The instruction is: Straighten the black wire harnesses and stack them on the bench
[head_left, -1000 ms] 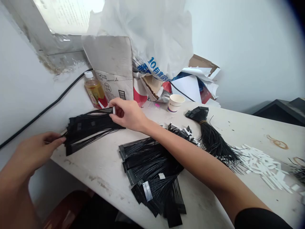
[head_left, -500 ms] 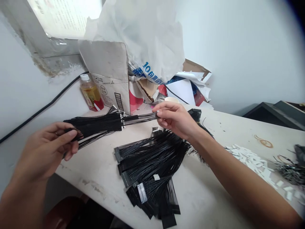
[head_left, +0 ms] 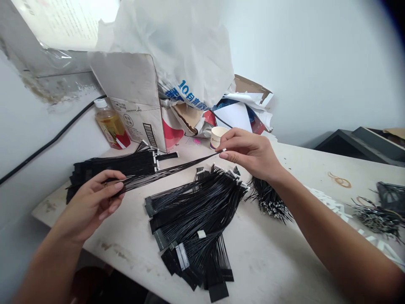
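Observation:
A thin black wire harness [head_left: 177, 167] is stretched between my two hands above the table. My left hand [head_left: 98, 196] pinches its left end between thumb and fingers. At the other end, my right hand [head_left: 249, 152] grips a small white connector [head_left: 224, 150]. Behind the left hand lies a stack of black harnesses [head_left: 126, 162] with white connectors at its right side. Below the stretched wires, a larger fanned pile of black harnesses [head_left: 202, 202] has flat black ends pointing left and toward me. Fingers hide the left end of the held harness.
A cardboard box [head_left: 133, 93], plastic bag [head_left: 190, 46], drink bottle [head_left: 111, 124] and paper cup [head_left: 218, 136] stand at the back. On the right are black wires with bare ends [head_left: 274, 202], white connector pieces [head_left: 332, 202] and rubber bands [head_left: 340, 180].
My left hand has moved right, and the held harness now runs diagonally, clear of the left stack. My right hand has shifted slightly right. The view has turned a little, uncovering the paper cup.

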Demonstrator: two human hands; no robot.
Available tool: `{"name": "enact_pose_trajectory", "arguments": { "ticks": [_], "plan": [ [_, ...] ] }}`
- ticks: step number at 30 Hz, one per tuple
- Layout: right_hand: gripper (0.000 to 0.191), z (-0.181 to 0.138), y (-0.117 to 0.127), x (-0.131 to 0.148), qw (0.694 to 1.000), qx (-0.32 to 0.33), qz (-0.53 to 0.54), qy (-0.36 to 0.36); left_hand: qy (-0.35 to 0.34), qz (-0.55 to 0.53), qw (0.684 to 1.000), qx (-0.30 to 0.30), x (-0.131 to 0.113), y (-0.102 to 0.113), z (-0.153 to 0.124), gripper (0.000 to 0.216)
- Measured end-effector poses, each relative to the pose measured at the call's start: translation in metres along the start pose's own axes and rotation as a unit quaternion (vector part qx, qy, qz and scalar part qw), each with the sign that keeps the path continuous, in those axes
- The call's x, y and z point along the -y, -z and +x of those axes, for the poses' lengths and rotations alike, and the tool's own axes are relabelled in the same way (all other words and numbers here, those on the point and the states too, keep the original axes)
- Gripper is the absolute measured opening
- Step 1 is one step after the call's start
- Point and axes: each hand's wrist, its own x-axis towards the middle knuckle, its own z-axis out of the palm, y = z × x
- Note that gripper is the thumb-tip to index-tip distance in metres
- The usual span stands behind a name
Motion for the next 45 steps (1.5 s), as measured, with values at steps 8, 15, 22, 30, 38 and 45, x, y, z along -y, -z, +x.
{"name": "enact_pose_trajectory", "arguments": {
  "ticks": [8, 15, 22, 30, 38, 45],
  "plan": [
    [0.026, -0.003, -0.003, -0.001, 0.991, -0.025, 0.066, -0.117, -0.043, 0.012, 0.999, -0.009, 0.006, -0.007, 0.001, 0.036],
    [0.027, -0.002, -0.004, -0.006, 0.975, -0.03, 0.103, -0.192, -0.064, 0.023, 0.995, -0.072, 0.011, -0.016, 0.0, 0.037],
    [0.025, 0.0, 0.003, -0.016, 0.964, 0.013, 0.134, -0.23, -0.052, 0.016, 0.997, -0.053, 0.011, -0.017, -0.002, 0.041],
    [0.025, -0.002, 0.007, -0.035, 0.962, 0.034, 0.104, -0.249, -0.034, 0.094, 0.994, -0.046, 0.018, -0.024, -0.001, 0.036],
    [0.023, 0.0, 0.013, -0.041, 0.946, 0.031, 0.065, -0.316, -0.01, 0.144, 0.989, -0.028, 0.02, -0.033, -0.007, 0.033],
    [0.014, 0.0, 0.008, -0.04, 0.934, 0.059, -0.021, -0.352, 0.02, 0.177, 0.984, 0.013, 0.029, -0.04, -0.011, 0.036]
  ]
}}
